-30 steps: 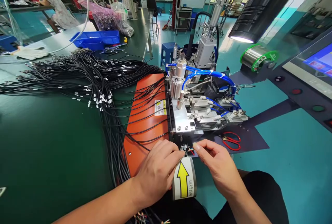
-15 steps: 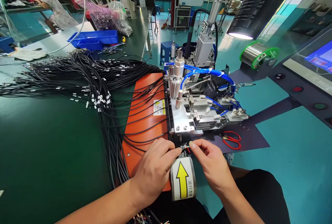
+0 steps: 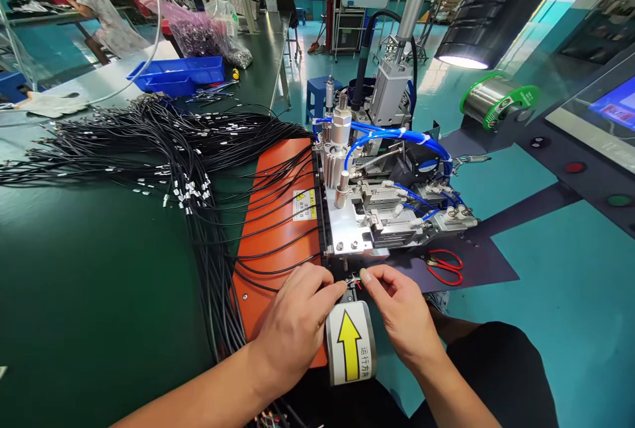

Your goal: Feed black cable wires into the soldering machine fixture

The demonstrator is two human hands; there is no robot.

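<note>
My left hand [image 3: 296,322] pinches a black cable near its end, beside the front edge of the machine [image 3: 351,223]. Thin coloured wires [image 3: 356,280], one of them red, stick out of that end. My right hand [image 3: 407,312] has thumb and index finger closed at the tips of these wires. Just below the fingertips is a rounded guard [image 3: 350,343] with a yellow arrow on its white label. Several black cables lead from the machine over an orange cover [image 3: 278,216] left of it. My fingers partly hide the cable end.
A large heap of black cables [image 3: 193,130] lies on the green table [image 3: 99,282] at left. Red-handled scissors [image 3: 445,267] rest on the dark plate at right. A solder spool [image 3: 496,102], lamp [image 3: 481,24] and button panel [image 3: 575,168] stand beyond. Two people sit at the back left.
Both hands stay almost in place at the cable end. The right fingertips have shifted very slightly, and more of the coloured wires shows between the hands.
</note>
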